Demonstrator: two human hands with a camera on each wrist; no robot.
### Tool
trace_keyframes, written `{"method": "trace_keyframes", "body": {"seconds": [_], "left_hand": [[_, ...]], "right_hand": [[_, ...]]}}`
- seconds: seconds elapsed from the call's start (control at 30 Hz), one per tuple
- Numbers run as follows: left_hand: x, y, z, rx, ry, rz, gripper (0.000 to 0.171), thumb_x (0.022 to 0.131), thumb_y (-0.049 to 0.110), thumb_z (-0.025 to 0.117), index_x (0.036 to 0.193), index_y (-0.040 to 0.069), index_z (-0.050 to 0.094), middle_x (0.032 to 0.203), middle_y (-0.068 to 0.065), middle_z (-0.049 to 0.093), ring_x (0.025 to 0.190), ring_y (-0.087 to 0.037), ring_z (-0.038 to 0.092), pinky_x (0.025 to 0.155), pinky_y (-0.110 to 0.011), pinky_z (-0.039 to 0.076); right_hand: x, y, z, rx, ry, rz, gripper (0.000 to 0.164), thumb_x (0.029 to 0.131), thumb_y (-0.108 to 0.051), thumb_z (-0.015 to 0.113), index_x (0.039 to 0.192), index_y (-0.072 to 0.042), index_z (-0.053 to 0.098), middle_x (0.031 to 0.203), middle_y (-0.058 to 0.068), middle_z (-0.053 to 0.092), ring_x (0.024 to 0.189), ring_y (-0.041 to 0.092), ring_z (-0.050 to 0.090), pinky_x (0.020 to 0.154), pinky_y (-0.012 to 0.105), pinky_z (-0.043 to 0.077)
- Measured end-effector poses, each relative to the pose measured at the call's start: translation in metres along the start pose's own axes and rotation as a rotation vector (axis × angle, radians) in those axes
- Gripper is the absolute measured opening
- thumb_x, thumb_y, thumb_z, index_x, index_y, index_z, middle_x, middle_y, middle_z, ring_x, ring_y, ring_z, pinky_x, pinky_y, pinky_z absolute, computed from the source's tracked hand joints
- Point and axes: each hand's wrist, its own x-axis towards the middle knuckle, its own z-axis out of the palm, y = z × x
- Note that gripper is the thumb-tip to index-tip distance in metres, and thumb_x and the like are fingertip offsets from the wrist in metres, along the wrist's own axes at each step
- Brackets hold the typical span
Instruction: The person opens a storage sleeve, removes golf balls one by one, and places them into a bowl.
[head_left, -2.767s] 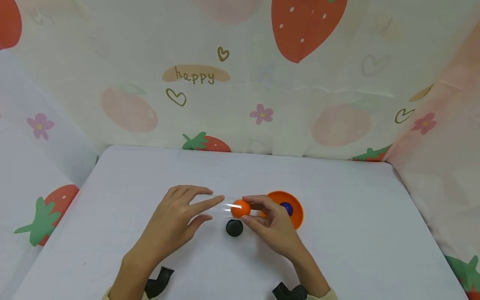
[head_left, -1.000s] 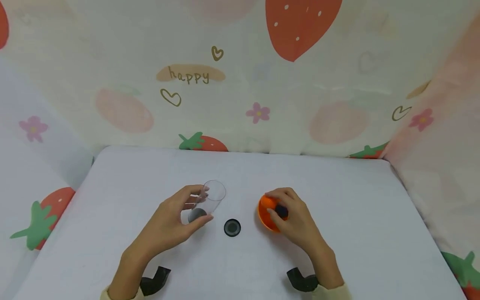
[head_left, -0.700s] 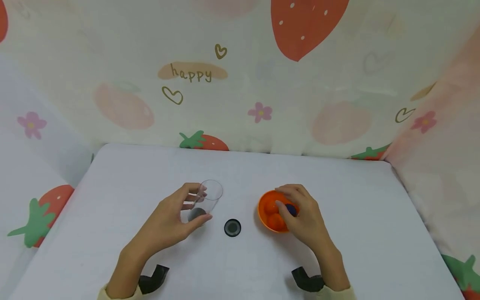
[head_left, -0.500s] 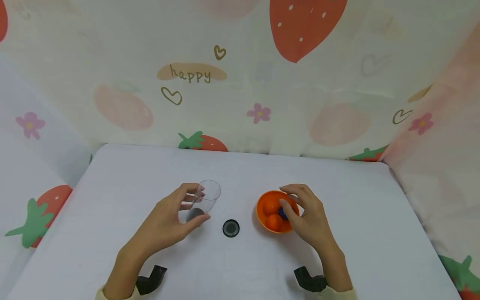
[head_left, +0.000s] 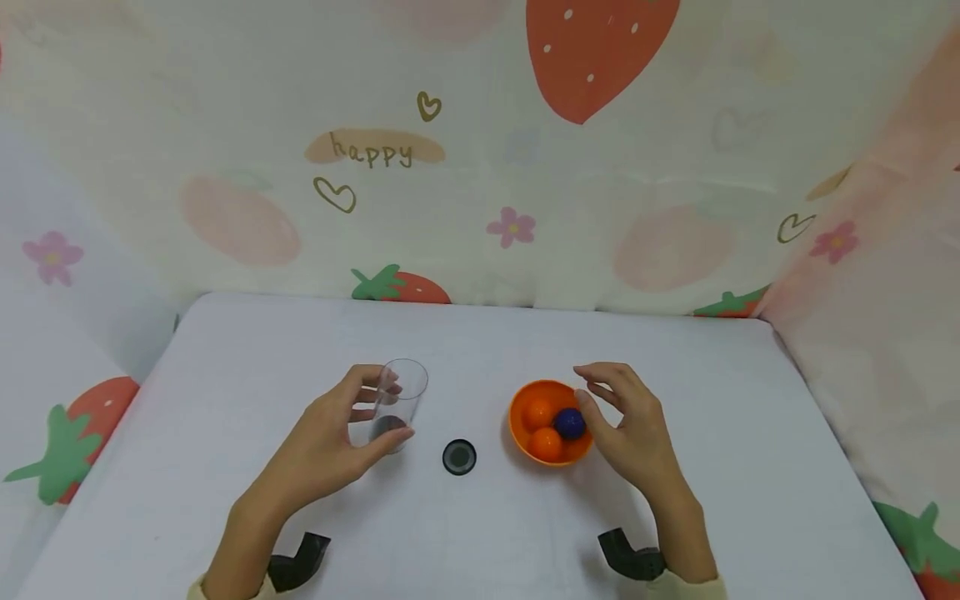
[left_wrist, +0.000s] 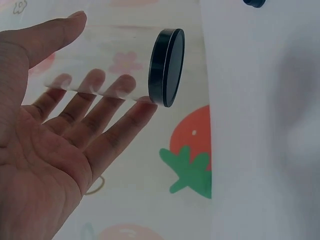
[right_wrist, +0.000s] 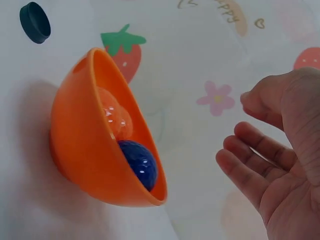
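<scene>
My left hand (head_left: 322,446) holds a clear plastic tube (head_left: 403,402) between thumb and fingers, its open rim tilted up. A black cap (left_wrist: 166,67) closes the tube's lower end, and nothing shows inside. Just right of the orange bowl (head_left: 514,435), my right hand (head_left: 633,433) hovers with loosely bent fingers and holds nothing. Two orange balls (head_left: 546,445) and a textured dark blue ball (head_left: 570,423) lie in the bowl. The right wrist view shows a gap between the bowl (right_wrist: 75,130) and the fingertips (right_wrist: 225,160).
A loose black cap (head_left: 459,457) lies on the white table (head_left: 465,533) between tube and bowl. Fabric printed with strawberries (head_left: 600,58) and flowers stands behind the table and at both sides. Black wrist mounts (head_left: 300,562) sit below each hand.
My right hand took an orange ball from the tube, put it into the bowl, let go and drew back rightward. My left hand turned the tube upright and shifted slightly left.
</scene>
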Motion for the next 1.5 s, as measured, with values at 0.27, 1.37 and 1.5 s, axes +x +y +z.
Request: {"method": "trace_keyframes", "body": {"seconds": [0.27, 1.37, 1.5], "left_hand": [[-0.001, -0.002, -0.004, 0.028, 0.017, 0.019, 0.061, 0.088, 0.018, 0.089, 0.135, 0.019, 0.05, 0.122, 0.008, 0.068, 0.117, -0.01, 0.067, 0.097, -0.036, 0.063], [-0.007, -0.011, 0.009, 0.06, -0.006, -0.013, 0.061, 0.088, 0.022, 0.089, 0.133, 0.02, 0.048, 0.122, 0.012, 0.065, 0.116, -0.009, 0.066, 0.099, -0.033, 0.062], [-0.009, -0.014, 0.013, 0.048, -0.013, -0.005, 0.061, 0.088, 0.021, 0.089, 0.132, 0.019, 0.048, 0.122, 0.012, 0.065, 0.116, -0.01, 0.066, 0.098, -0.034, 0.063]], "right_hand": [[0.004, -0.002, -0.007, 0.008, 0.026, 0.002, 0.03, 0.095, 0.006, 0.072, 0.124, -0.001, 0.07, 0.124, 0.011, 0.069, 0.116, 0.024, 0.069, 0.101, 0.013, 0.053], [-0.008, 0.006, -0.01, -0.023, -0.02, 0.062, 0.027, 0.098, 0.0, 0.071, 0.125, -0.005, 0.07, 0.123, 0.01, 0.07, 0.117, 0.008, 0.067, 0.102, 0.01, 0.052], [-0.007, 0.006, -0.018, -0.026, -0.001, 0.042, 0.028, 0.096, 0.004, 0.071, 0.124, -0.001, 0.07, 0.122, 0.012, 0.07, 0.116, 0.0, 0.064, 0.102, 0.008, 0.051]]}}
